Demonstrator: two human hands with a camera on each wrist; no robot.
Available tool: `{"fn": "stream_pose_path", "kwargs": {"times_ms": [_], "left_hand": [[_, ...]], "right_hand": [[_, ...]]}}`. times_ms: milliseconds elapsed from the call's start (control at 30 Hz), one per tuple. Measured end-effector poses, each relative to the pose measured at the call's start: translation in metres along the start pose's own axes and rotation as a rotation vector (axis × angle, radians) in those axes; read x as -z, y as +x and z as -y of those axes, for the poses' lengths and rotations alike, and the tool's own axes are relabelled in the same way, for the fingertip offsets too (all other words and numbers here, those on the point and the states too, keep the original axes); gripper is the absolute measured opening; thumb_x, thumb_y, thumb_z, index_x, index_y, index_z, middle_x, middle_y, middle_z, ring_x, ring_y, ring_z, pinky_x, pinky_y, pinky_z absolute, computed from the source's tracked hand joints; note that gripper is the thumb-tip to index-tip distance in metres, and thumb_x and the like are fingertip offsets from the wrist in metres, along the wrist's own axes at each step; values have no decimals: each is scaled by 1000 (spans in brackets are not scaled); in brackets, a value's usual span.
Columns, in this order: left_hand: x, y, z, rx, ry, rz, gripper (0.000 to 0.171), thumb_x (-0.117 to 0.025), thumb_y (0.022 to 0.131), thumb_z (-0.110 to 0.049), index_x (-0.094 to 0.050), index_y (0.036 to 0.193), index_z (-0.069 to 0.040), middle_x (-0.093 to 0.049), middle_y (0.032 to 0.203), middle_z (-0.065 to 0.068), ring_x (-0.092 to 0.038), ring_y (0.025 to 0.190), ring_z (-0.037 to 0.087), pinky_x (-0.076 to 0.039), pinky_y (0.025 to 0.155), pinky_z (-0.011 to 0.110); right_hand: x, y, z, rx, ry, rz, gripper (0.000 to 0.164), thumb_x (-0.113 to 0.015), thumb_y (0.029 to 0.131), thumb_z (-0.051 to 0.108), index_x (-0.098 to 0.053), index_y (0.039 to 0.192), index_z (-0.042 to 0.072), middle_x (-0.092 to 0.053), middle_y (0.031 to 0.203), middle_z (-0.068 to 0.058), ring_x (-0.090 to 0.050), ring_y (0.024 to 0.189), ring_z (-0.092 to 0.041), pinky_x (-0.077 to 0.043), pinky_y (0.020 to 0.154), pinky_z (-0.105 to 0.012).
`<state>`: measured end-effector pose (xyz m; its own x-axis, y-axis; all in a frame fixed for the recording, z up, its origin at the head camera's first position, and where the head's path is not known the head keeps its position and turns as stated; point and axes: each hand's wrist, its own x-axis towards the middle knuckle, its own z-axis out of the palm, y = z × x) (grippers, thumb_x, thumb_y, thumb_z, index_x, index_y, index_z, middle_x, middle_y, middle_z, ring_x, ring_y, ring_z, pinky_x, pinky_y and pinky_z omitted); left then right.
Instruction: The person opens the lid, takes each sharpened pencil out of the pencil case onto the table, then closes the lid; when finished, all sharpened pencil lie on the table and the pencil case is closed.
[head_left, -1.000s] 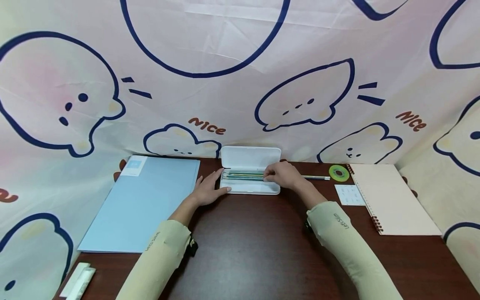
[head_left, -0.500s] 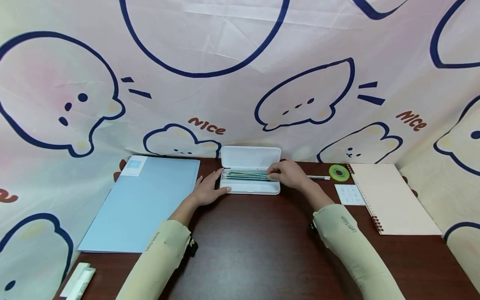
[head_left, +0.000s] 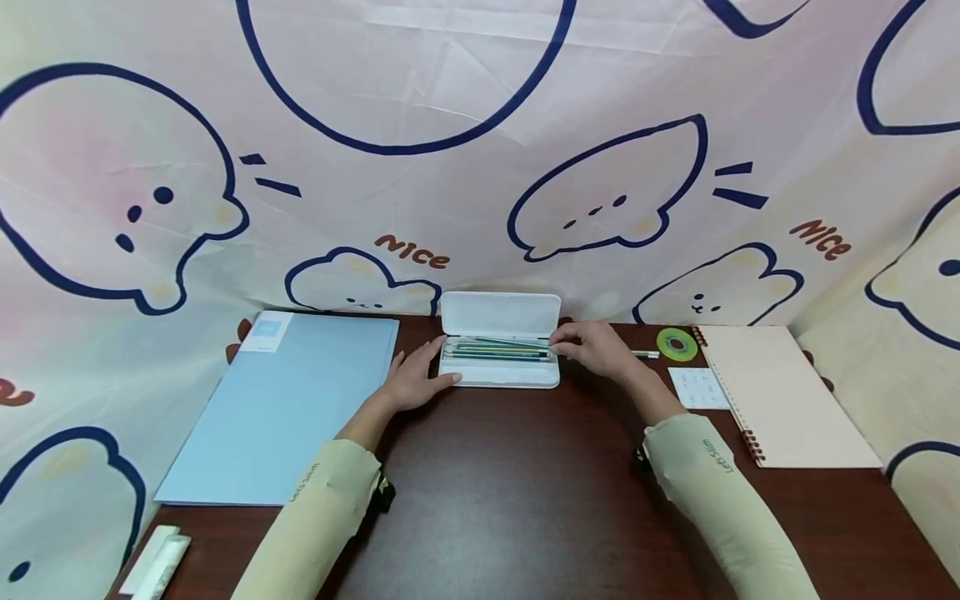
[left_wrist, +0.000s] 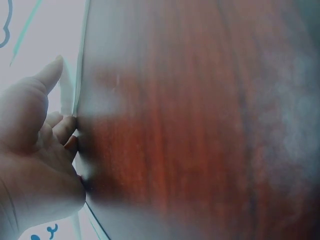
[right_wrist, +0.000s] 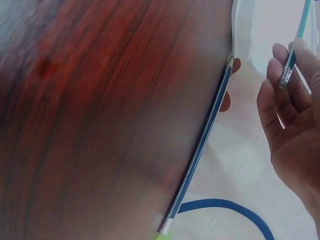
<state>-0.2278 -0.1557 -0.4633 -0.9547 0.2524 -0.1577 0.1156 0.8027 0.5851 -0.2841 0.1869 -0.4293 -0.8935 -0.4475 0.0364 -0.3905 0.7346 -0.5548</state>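
A white pencil case (head_left: 498,377) lies at the back of the table, its lid (head_left: 501,313) raised against the backdrop. Several green and dark pencils (head_left: 487,354) lie lengthwise in it. My left hand (head_left: 411,383) spans the case's left end, forefinger by the rear corner and thumb at the front one. At the right end my right hand (head_left: 596,346) pinches a green pencil (right_wrist: 286,77) near its eraser end, between thumb and fingers. That pencil slants over the others inside the case. A dark pencil (right_wrist: 200,145) lies on the table behind the right hand, partly hidden in the head view.
A green tape roll (head_left: 677,345), a small white card (head_left: 699,389) and a spiral notebook (head_left: 787,396) lie on the right. A blue folder (head_left: 292,408) covers the left side; two slim white packages (head_left: 157,560) sit at the front left corner.
My right hand has moved right along the pencils to the case's right end, and more of them shows now. The left hand stays at the left end.
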Motion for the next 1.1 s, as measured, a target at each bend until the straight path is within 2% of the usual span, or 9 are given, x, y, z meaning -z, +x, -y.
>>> {"fn": "stream_pose_path", "kwargs": {"times_ms": [233, 500, 733, 1100], "left_hand": [[0, 0, 0, -6, 2, -9, 82, -59, 100, -48, -19, 164, -16, -29, 167, 13, -23, 156, 35, -3, 125, 63], [2, -1, -2, -2, 1, -12, 82, -60, 99, -48, -19, 164, -17, -30, 167, 12, -23, 156, 35, -3, 125, 63], [-1, -1, -1, -6, 3, -12, 82, -60, 100, -48, -20, 163, -16, -30, 167, 13, -24, 155, 36, -4, 125, 64], [-1, 0, -1, 3, 26, -13, 82, -60, 100, -48, -19, 164, -16, -30, 167, 13, -25, 155, 36, -5, 125, 63]], "right_hand": [[4, -5, -9, 8, 13, -33, 14, -72, 95, 25, -80, 103, 17, -76, 99, 0, -58, 78, -18, -48, 71, -32], [13, -12, -18, -39, 15, -46, 9, -72, 95, 26, -79, 96, 21, -73, 89, 2, -57, 79, -19, -48, 71, -33], [20, -20, -30, -76, -6, -41, 9, -71, 96, 26, -79, 96, 21, -71, 89, 0, -57, 81, -20, -49, 72, -33], [33, -35, -47, -89, -54, -116, 16, -70, 97, 30, -81, 101, 19, -76, 92, 0, -57, 81, -20, -48, 71, -33]]}}
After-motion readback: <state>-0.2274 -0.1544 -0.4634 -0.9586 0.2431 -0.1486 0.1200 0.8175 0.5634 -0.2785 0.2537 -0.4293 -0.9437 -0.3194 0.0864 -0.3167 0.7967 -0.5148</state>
